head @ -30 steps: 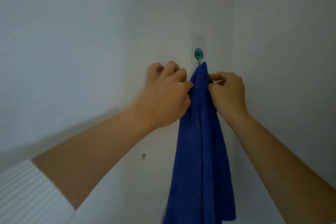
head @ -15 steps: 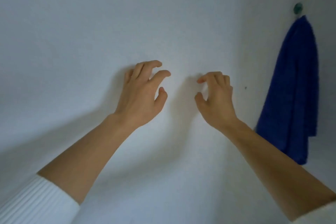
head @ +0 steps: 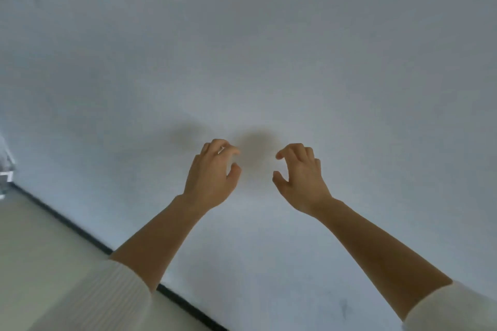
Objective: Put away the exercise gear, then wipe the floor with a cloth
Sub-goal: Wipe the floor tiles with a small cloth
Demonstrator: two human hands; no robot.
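Observation:
My left hand (head: 212, 173) and my right hand (head: 300, 176) are raised side by side in front of a plain white wall (head: 242, 48). Both hold nothing, with fingers curled and apart. Their shadows fall on the wall just above them. The blue cloth and its hook are out of view. No exercise gear shows.
A dark baseboard line (head: 80, 228) runs diagonally at the lower left where the wall meets a pale floor (head: 35, 250). A small grey and white object (head: 5, 177) sits at the far left edge. White ribbed sleeves cover both upper forearms.
Both hands let go of the blue cloth hanging on the hook. The view swung left, so the cloth slid to the right and then out of frame. Floor and baseboard came into view.

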